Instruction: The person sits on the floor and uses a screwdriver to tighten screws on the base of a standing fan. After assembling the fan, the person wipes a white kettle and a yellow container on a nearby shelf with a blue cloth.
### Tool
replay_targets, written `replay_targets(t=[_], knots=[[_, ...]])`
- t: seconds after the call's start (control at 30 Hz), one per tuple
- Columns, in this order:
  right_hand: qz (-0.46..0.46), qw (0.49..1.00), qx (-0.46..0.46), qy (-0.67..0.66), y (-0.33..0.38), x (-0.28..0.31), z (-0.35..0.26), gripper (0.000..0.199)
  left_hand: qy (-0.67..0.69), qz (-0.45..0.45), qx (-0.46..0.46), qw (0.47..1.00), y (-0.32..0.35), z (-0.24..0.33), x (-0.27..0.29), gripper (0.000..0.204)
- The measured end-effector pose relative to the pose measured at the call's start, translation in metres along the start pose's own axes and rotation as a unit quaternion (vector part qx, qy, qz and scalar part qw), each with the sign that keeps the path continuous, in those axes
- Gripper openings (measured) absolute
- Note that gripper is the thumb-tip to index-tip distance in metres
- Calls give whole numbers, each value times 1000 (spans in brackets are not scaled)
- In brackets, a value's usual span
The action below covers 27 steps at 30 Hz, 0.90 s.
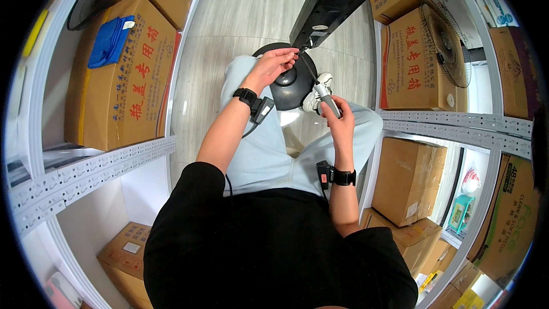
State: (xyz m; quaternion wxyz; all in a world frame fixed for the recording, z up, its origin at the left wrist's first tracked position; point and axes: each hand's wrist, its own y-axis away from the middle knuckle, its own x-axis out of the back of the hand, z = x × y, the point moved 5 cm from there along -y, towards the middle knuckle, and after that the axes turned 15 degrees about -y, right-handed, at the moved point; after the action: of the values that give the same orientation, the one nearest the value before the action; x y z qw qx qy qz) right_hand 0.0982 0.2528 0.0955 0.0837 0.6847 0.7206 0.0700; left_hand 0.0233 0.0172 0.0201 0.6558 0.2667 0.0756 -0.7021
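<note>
While the right hand has its thumb and fingers wrapped around the grey handle of a screwdriver, the left hand has its thumb and fingertips drawn together at the lower end of a black column. Whether anything is pinched between those left fingertips is too small to tell. The screwdriver's thin shaft runs forward and leftward from the right fingers, its tip just beside the left fingertips; whether it touches the column cannot be made out. From the left fingertips the column slants away, forward and to the right. Below both sets of fingers, a round black base lies on the floor, partly behind the left hand. Just ahead of the right fingers shows a white shoe. Well apart, to the left of the left fingers, a blue cloth hangs on a carton; well to the right of the right fingers stands a fan grille.
</note>
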Motion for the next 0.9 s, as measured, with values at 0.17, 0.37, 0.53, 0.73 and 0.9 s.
replay_targets(t=[0.17,0.37,0.53,0.73,0.9], knots=[[1,1000,5,16,-2,-2,0,34,16,-16,-4,1000,0,2,1,27],[-8,1000,8,19,-7,-4,6,35,4,-5,6,1000,-1,1,2,21],[-13,999,-2,34,-6,-3,4,34,4,-2,17,1000,-1,-1,2,18],[-8,987,75,140,4,6,-16,35,23,-36,32,999,7,1,-4,17],[-40,967,131,215,21,-1,-69,36,54,-65,34,996,22,17,-15,17]])
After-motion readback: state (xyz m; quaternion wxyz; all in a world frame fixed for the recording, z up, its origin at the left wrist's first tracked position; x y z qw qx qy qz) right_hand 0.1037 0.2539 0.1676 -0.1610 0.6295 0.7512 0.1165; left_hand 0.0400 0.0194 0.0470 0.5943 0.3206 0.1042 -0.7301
